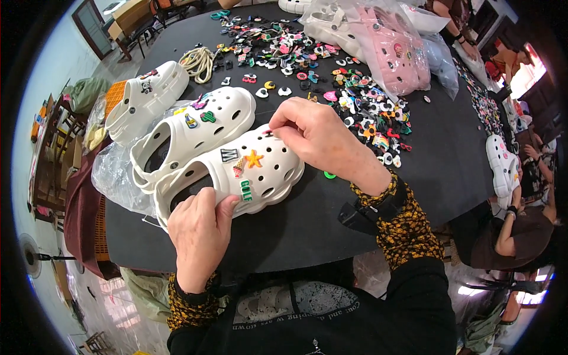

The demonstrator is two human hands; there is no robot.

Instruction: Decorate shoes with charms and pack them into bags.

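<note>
A white foam clog lies nearest me on the black table, with its toe to the upper right. Set in its upper are a starfish charm, an ice-cream cone charm, a letter charm and a green lettering charm. My left hand grips the clog's near side, thumb on top. At the toe, my right hand pinches a small dark and red shoe charm against a hole; the fingers partly hide it. Alongside lies another white clog with a cactus charm.
A third white clog sits at the far left beside a cord bundle. Loose charms spread across the table's far side. Bagged pink clogs lie at the back. Another person sits at right, near a white clog.
</note>
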